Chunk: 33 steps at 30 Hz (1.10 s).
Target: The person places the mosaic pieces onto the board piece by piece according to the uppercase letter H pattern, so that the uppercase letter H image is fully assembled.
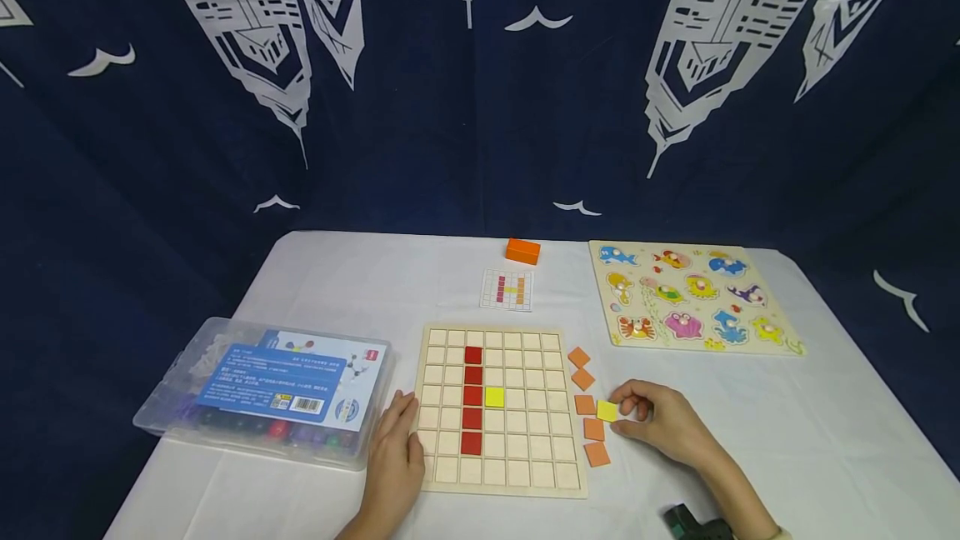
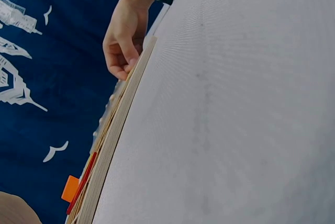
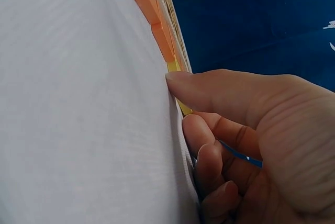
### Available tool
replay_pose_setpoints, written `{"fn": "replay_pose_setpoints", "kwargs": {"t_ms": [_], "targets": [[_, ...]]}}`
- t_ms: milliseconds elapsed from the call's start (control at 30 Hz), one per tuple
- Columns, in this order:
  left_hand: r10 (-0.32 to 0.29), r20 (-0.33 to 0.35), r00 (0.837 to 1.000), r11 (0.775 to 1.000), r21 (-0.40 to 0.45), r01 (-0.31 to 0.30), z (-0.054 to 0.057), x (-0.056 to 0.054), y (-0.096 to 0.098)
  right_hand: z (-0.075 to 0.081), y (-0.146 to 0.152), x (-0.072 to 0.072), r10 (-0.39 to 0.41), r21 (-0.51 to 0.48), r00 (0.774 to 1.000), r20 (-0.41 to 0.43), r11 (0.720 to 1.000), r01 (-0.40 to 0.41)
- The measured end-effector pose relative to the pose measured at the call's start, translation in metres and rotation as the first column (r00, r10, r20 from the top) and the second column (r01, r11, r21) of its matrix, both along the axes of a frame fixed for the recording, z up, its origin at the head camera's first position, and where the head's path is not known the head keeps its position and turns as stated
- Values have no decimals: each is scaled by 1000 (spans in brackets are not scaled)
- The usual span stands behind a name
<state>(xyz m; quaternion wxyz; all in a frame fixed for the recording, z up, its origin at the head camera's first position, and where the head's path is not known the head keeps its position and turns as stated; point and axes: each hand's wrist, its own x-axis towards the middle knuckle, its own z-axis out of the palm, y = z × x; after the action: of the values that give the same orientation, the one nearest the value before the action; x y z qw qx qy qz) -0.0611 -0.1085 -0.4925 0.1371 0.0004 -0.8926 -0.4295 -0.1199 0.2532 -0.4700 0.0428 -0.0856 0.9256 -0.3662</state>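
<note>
A wooden grid board (image 1: 521,473) lies flat on the table, with a column of red square tiles (image 1: 472,396) and one yellow tile (image 1: 495,397) to the right of that column's middle. At the board's left edge rests my left hand (image 1: 393,461), its fingers extended along the side. My right hand (image 1: 663,423), off the board's right side, pinches a second yellow tile (image 1: 607,412) by its edges; thumb and fingertips show on this yellow tile (image 3: 185,108) in the right wrist view. Several orange tiles (image 1: 595,430) lie between the board and that hand.
A small pattern card (image 1: 507,290) and an orange block (image 1: 522,252) sit behind the board. To the left is a clear plastic case (image 1: 168,411) with a blue label. A sea-animal peg puzzle (image 1: 705,340) lies at the back right.
</note>
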Motion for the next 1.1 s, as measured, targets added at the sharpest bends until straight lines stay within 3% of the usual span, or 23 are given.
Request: {"fn": "replay_pose_setpoints", "kwargs": {"t_ms": [333, 567, 767, 1100], "targets": [[-5, 6, 1000, 1000, 8, 5, 0, 0, 0, 1, -1, -1, -23, 22, 1000, -1, 1000, 23], [-2, 8, 1000, 1000, 12, 2, -1, 0, 0, 11, -4, -4, -40, 16, 999, -15, 999, 41], [-3, 1, 1000, 1000, 4, 3, 0, -1, 0, 25, -23, -11, 46, -44, 999, -26, 998, -47], [-9, 2, 1000, 1000, 13, 9, 1, 0, 0, 32, -90, -28, 231, -83, 973, -3, 970, -231]]}}
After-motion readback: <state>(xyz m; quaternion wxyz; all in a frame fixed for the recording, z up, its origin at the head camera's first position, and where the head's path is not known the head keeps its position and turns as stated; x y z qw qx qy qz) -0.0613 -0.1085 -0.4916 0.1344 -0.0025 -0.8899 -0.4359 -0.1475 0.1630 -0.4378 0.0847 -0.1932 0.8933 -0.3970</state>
